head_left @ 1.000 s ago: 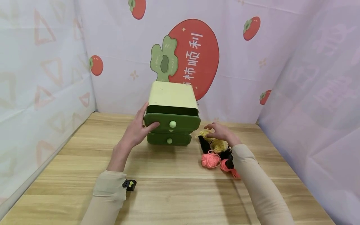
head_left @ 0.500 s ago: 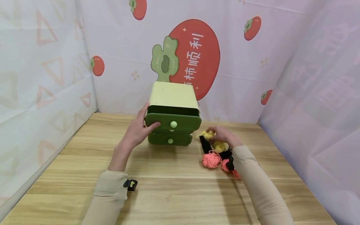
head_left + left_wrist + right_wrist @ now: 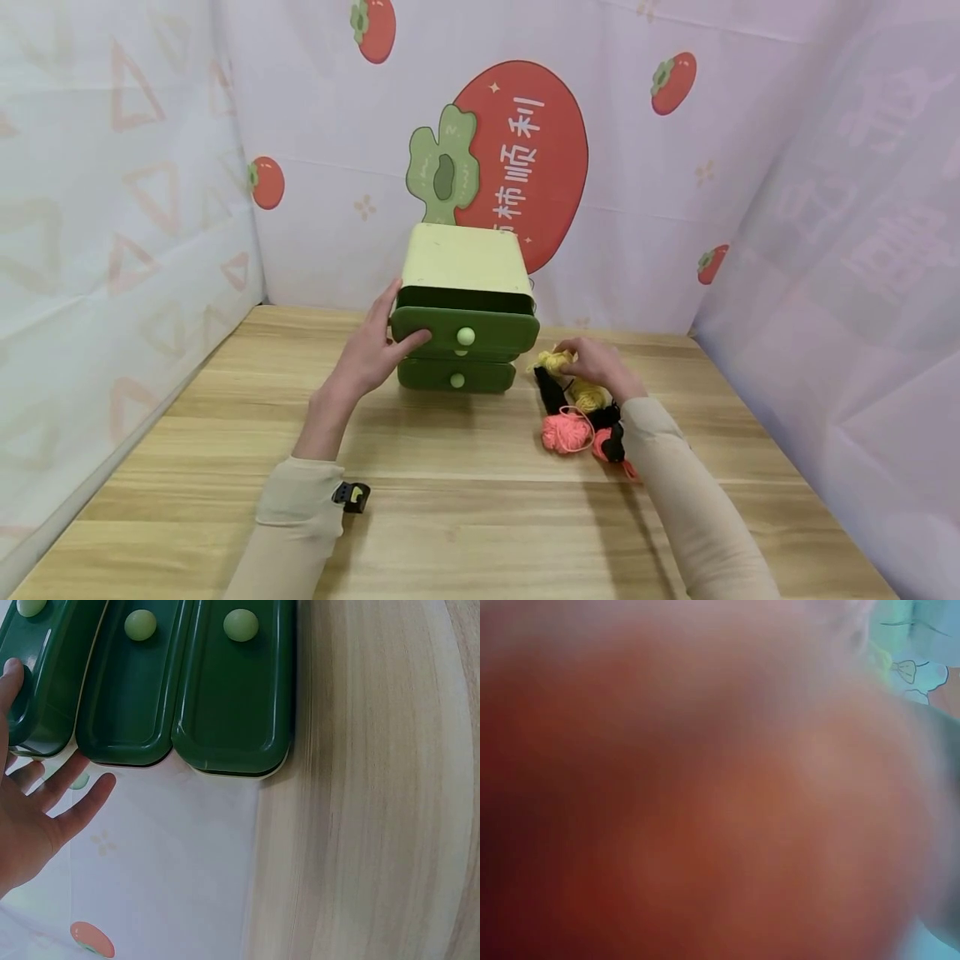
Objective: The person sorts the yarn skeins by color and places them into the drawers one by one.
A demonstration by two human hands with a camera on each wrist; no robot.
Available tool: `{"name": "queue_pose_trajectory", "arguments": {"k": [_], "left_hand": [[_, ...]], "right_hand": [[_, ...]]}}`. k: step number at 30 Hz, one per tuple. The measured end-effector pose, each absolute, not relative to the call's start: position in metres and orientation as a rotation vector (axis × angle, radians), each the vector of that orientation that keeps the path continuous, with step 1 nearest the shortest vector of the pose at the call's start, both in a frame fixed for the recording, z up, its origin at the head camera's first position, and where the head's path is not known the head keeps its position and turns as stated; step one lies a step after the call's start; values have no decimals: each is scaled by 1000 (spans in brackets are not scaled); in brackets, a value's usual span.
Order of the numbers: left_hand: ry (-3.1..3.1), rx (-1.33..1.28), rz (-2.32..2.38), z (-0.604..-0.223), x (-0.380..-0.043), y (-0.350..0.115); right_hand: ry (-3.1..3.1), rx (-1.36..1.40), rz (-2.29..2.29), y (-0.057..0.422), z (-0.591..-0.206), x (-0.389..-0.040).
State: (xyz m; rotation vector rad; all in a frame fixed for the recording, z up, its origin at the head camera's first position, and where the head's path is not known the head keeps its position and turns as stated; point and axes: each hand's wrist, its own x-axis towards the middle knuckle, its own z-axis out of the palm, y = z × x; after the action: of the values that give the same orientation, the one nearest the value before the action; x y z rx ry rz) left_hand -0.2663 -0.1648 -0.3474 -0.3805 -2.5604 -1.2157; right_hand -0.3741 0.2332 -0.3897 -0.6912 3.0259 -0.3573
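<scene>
A small cabinet with a cream shell [image 3: 467,257] and dark green drawers stands toward the back of the table, its top drawer [image 3: 442,332] pulled out. My left hand [image 3: 369,352] holds the cabinet's left side, thumb across the top drawer's front and fingers along the side. In the left wrist view, the ring and little fingers spread away below the drawers. To the right, my right hand [image 3: 600,365] pinches a yellow yarn bundle [image 3: 553,361] at the back of a yarn pile; its fingertips are partly hidden. The right wrist view is mostly a close blur of the hand.
Another yellow yarn bundle [image 3: 588,395], black yarn [image 3: 551,390] and pink yarn [image 3: 567,432] lie beside the cabinet under the right forearm. A printed cloth backdrop [image 3: 330,250] closes off the table's back and sides. Wooden tabletop [image 3: 450,533] extends in front.
My right hand has lowered from above the yarn onto the back yellow bundle, its fingers closing on it. The left hand keeps its place on the cabinet. The head view has shifted slightly.
</scene>
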Motion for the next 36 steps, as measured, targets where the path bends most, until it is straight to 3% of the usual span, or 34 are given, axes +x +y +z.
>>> {"name": "queue_pose_trajectory", "arguments": {"k": [15,36], "left_hand": [[-2558,-383,-1233,-348,-267,-164],[-2579,-364,-1233,-347,-266,-165]], "right_hand": [[3186,-690,-433,230,-384,-366],[3285,-740,-744,209,-346,-340]]}}
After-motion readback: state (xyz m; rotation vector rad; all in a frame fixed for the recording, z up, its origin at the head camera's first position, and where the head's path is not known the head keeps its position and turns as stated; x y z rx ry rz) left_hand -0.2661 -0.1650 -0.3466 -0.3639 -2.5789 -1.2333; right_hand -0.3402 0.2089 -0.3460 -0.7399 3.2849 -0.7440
